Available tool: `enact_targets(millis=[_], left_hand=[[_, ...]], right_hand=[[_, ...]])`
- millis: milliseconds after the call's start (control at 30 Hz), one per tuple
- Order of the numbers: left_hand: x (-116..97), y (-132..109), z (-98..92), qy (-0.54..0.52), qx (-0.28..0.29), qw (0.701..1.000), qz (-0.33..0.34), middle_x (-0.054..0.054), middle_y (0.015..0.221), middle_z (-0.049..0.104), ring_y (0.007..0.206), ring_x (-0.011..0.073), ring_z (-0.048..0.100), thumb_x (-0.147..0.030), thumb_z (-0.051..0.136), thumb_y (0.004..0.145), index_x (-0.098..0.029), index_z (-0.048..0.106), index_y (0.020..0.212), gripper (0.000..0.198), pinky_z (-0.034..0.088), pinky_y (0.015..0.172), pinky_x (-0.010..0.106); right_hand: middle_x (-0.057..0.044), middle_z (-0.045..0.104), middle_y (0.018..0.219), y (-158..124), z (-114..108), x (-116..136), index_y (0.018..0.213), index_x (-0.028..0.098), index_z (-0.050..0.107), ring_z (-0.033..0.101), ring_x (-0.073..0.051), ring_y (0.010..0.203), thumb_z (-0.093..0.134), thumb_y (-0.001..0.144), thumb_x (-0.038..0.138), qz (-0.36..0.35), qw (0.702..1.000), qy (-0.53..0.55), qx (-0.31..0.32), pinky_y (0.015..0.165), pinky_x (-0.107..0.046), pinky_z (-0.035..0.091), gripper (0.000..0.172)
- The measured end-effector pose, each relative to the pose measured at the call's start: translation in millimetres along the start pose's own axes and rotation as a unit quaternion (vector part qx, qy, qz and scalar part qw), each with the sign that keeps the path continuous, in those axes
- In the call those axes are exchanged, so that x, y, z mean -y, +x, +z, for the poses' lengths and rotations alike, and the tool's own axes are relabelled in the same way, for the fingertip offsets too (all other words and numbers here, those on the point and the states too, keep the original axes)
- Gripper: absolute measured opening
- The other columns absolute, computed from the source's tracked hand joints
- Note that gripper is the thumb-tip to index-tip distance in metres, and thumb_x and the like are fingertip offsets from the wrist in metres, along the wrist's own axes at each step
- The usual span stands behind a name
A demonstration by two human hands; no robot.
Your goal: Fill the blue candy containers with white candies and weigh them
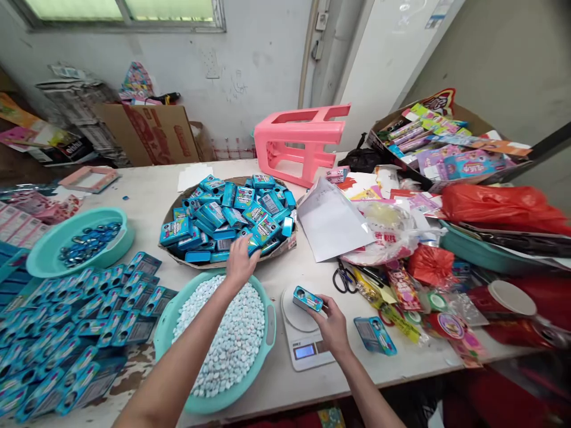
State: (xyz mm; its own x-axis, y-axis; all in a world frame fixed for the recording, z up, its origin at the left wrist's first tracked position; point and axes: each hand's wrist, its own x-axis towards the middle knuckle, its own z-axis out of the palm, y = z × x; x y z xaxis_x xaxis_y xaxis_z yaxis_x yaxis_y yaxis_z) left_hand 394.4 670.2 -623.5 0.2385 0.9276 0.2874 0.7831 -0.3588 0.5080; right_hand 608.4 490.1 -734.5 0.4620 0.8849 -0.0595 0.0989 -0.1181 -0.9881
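Observation:
My right hand [332,326] grips one end of a small blue tin [307,298] and holds it over the round plate of a white kitchen scale [300,351]. Farther forward, my left hand [241,260] reaches to the near edge of a cardboard tray [172,205] heaped with blue tins [216,214]. Its fingers are bent round a blue tin [253,244], partly hidden by the hand. Under my left forearm stands a turquoise basin [267,333] full of small pale candies [236,345]. Another blue tin [375,336] lies right of the scale.
Many blue open-topped boxes [102,309] stand in rows at left. Behind them is a turquoise basin [125,241] with shiny blue pieces [89,244]. Black-handled scissors [345,278], a white paper sheet [332,223], a pink stool [303,139] and mixed packaging [410,285] occupy the right.

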Motion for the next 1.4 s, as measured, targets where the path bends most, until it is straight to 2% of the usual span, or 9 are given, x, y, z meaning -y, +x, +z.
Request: enact_targets(millis=[167, 333, 467, 667, 800, 900, 1133, 1267, 1400], left_hand=[[-18, 71, 51.8, 0.129, 0.069, 0.989, -0.037, 0.019, 0.135, 0.043, 0.127, 0.0370, 0.035, -0.034, 0.067, 0.070, -0.019, 0.027, 0.144, 0.086, 0.030, 0.101, 0.055], [-18, 76, 55.5, 0.057, -0.002, 0.997, -0.059, 0.016, 0.130, 0.042, 0.124, 0.0365, 0.038, -0.033, 0.068, 0.065, -0.022, 0.030, 0.141, 0.085, 0.031, 0.101, 0.052], [-34, 49, 25.3, -0.132, -0.034, 0.991, -0.002, 0.012, 0.136, 0.037, 0.125, 0.0295, 0.036, -0.028, 0.069, 0.064, -0.020, 0.030, 0.139, 0.085, 0.031, 0.106, 0.044], [-113, -34, -6.0, -0.361, 0.232, 0.902, 0.041, 0.009, 0.124, 0.049, 0.115, 0.0295, 0.048, -0.024, 0.076, 0.058, -0.021, 0.044, 0.132, 0.081, 0.037, 0.101, 0.045], [-151, -68, 2.3, -0.413, 0.248, 0.869, 0.112, 0.011, 0.127, 0.051, 0.121, 0.0319, 0.043, -0.019, 0.079, 0.054, -0.020, 0.056, 0.124, 0.074, 0.028, 0.108, 0.042], [-142, -72, 9.4, -0.426, 0.266, 0.858, 0.106, 0.011, 0.131, 0.050, 0.121, 0.0313, 0.044, -0.025, 0.080, 0.057, -0.022, 0.051, 0.129, 0.078, 0.030, 0.106, 0.041], [-66, -57, 38.8, -0.114, 0.237, 0.958, 0.117, 0.011, 0.119, 0.055, 0.111, 0.0282, 0.048, -0.033, 0.056, 0.083, -0.019, 0.055, 0.120, 0.039, 0.036, 0.097, 0.041], [-57, -61, 62.6, -0.047, 0.287, 0.942, 0.165, 0.011, 0.124, 0.052, 0.114, 0.0287, 0.046, -0.028, 0.057, 0.081, -0.020, 0.050, 0.126, 0.047, 0.036, 0.097, 0.040], [-65, -70, 85.8, -0.045, 0.349, 0.920, 0.171, 0.010, 0.121, 0.054, 0.111, 0.0270, 0.049, -0.024, 0.060, 0.076, -0.024, 0.052, 0.123, 0.047, 0.037, 0.096, 0.036]], right_hand=[[-0.012, 0.054, 0.126, -17, -15, -3, 0.122, 0.020, 0.051, 0.050, -0.029, 0.118, 0.073, 0.070, 0.039, -0.042, 0.996, -0.069, -0.047, 0.101, -0.051, 0.042, 0.060], [-0.012, 0.054, 0.120, -32, -45, 13, 0.118, 0.019, 0.054, 0.055, -0.024, 0.110, 0.066, 0.078, 0.037, -0.072, 0.986, -0.089, -0.119, 0.091, -0.043, 0.051, 0.045], [-0.010, 0.060, 0.110, -39, -60, 28, 0.108, 0.019, 0.059, 0.059, -0.021, 0.100, 0.065, 0.079, 0.036, -0.040, 0.985, -0.061, -0.156, 0.088, -0.042, 0.051, 0.035], [-0.013, 0.055, 0.126, -36, -39, 83, 0.123, 0.021, 0.050, 0.056, -0.025, 0.112, 0.065, 0.077, 0.046, -0.067, 0.982, 0.146, -0.101, 0.091, -0.043, 0.050, 0.055], [-0.013, 0.050, 0.134, -30, -23, 112, 0.137, 0.022, 0.035, 0.054, -0.026, 0.117, 0.063, 0.076, 0.050, -0.053, 0.968, 0.223, -0.099, 0.093, -0.043, 0.049, 0.073], [-0.010, 0.057, 0.126, -33, -28, 111, 0.135, 0.023, 0.039, 0.059, -0.022, 0.108, 0.065, 0.076, 0.038, -0.010, 0.957, 0.249, -0.148, 0.093, -0.043, 0.048, 0.066], [-0.005, 0.068, 0.103, -79, -75, 54, 0.119, 0.021, 0.056, 0.065, -0.018, 0.088, 0.077, 0.065, 0.028, 0.087, 0.934, 0.230, -0.260, 0.088, -0.038, 0.050, 0.059], [-0.007, 0.069, 0.101, -101, -84, 27, 0.119, 0.019, 0.058, 0.066, -0.021, 0.085, 0.078, 0.062, 0.032, 0.125, 0.939, 0.152, -0.283, 0.083, -0.040, 0.052, 0.062], [-0.009, 0.067, 0.105, -76, -76, 27, 0.120, 0.018, 0.058, 0.064, -0.022, 0.087, 0.075, 0.065, 0.037, 0.067, 0.957, 0.059, -0.277, 0.082, -0.039, 0.052, 0.060]])
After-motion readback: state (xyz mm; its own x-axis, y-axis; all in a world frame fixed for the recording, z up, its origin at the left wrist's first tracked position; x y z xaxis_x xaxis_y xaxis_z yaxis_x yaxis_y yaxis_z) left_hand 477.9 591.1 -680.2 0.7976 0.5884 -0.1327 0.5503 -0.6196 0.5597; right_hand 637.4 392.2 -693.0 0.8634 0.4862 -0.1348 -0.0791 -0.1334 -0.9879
